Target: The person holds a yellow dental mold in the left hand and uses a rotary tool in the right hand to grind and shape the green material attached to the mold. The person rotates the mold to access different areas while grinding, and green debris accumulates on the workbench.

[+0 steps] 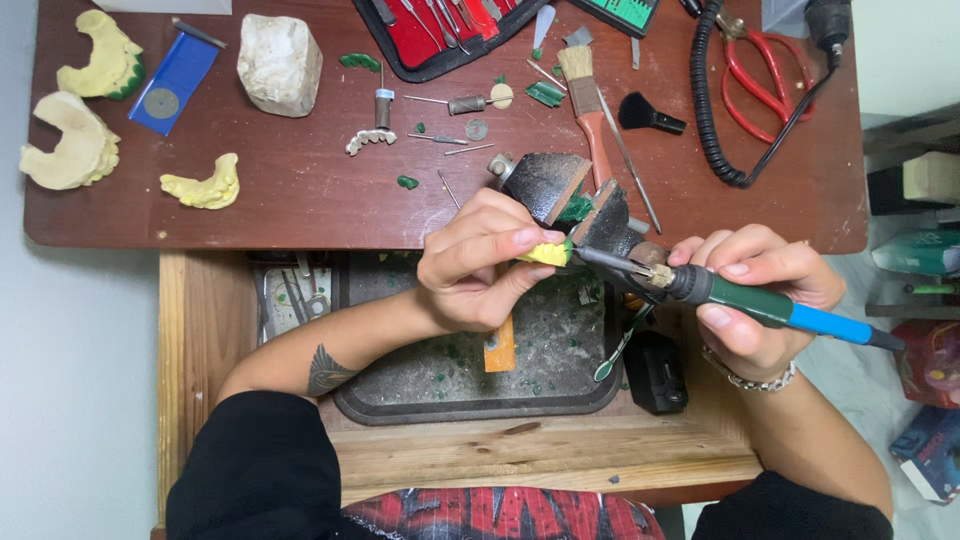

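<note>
Left hand: the left hand is curled, thumb and fingertips pinching a small yellow tooth model at the front edge of the bench.
Right hand: the right hand is closed around a green and blue handled power tool, held like a pen.
Tool tip: the metal tip points left and meets the yellow model just beside the left thumb.
Vise: a dark vise sits on the bench edge, right behind the model.
Tray: a black tray lies below both hands in an open wooden drawer, dusted with green chips.
Bench: pale yellow tooth casts, a brush and red scissors lie well apart from the hands.
</note>
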